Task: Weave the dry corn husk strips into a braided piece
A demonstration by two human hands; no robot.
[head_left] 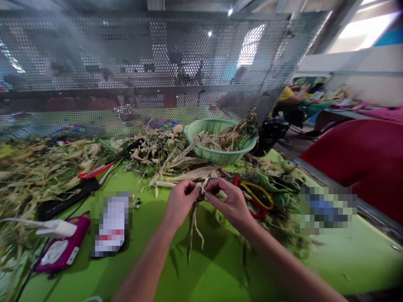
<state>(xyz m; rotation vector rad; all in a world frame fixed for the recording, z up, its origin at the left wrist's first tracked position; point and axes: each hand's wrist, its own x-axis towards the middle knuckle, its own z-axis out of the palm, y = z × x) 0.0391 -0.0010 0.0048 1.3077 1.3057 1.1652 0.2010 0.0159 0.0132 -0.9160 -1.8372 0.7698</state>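
My left hand (181,203) and my right hand (229,201) meet over the middle of the green table, fingertips pinched together. Between them is a small pale piece of dried husk (202,185), gripped from both sides. Thin dry strips (193,228) hang down from it below my left fingers. Just right of my right hand lie scissors (262,193) with red and yellow handles, partly covered by leaves. Long pale husks (189,173) lie beyond my hands. The exact shape of the held piece is partly hidden by my fingers.
A green plastic basket (222,157) of dry husks stands behind my hands. Husk heaps (40,167) cover the left side. A red cutter knife (96,170), a purple box (61,253) with a white plug, and a cable lie left. A perforated metal screen (132,71) rises behind.
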